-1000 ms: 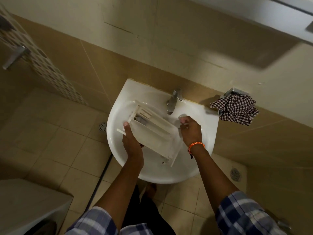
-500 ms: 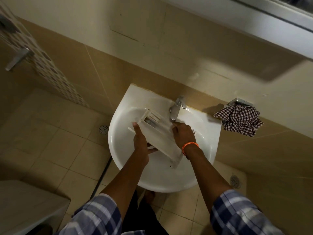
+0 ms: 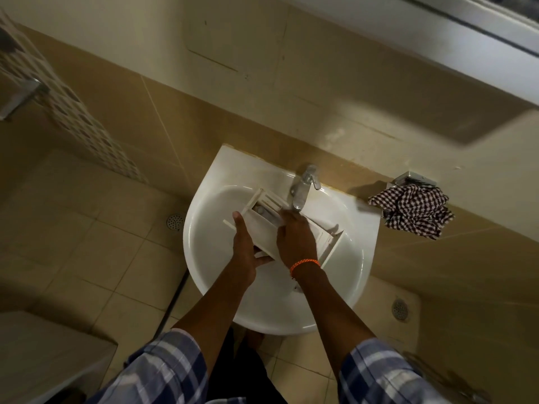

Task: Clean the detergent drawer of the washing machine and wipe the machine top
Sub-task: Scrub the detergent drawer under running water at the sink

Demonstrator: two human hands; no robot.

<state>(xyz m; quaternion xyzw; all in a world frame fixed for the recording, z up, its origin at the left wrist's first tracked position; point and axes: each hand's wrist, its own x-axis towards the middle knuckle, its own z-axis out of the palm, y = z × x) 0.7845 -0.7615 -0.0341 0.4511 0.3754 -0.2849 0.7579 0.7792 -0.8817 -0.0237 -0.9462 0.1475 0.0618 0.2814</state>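
The left hand (image 3: pixel 243 246) gripped the drawer's (image 3: pixel 264 225) near-left side, thumb on top. The right hand (image 3: pixel 294 237) lay over its middle, apparently curled round something hidden. Held tilted over the sink's (image 3: pixel 204 258) back half under the tap (image 3: pixel 302 188), a wet drawer might slip and crack against the basin.

Glossy ceramic sink (image 3: pixel 361 269), shiny metal tap (image 3: pixel 303 188), checked cloth (image 3: pixel 414 211).

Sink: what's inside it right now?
The drawer, held by both hands over the sink under the tap. They cover the basin floor, so the drain is unseen.
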